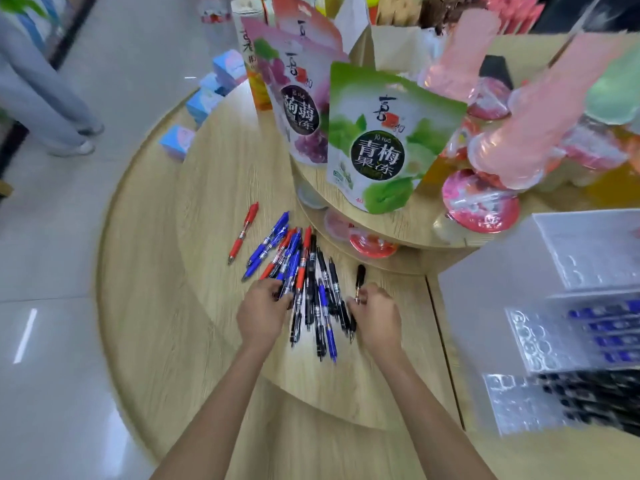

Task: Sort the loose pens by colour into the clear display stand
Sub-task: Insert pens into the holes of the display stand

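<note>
My left forearm & right forearm are bare and stretch fwd from the bottom edge, angling in toward each other, both wrists approx. straight. My left hand is knuckles-up w/ fingers curled round a few pens. My right hand is a loose fist, knuckles-up too, thumb & fingers pinching a black pen whose ends stick out above & below the hand.

Green plum jelly pouch upright on the round wooden shelf; purple grape pouch behind; pink-lidded jelly cups alongside; blue boxes by the worktop edge.
</note>
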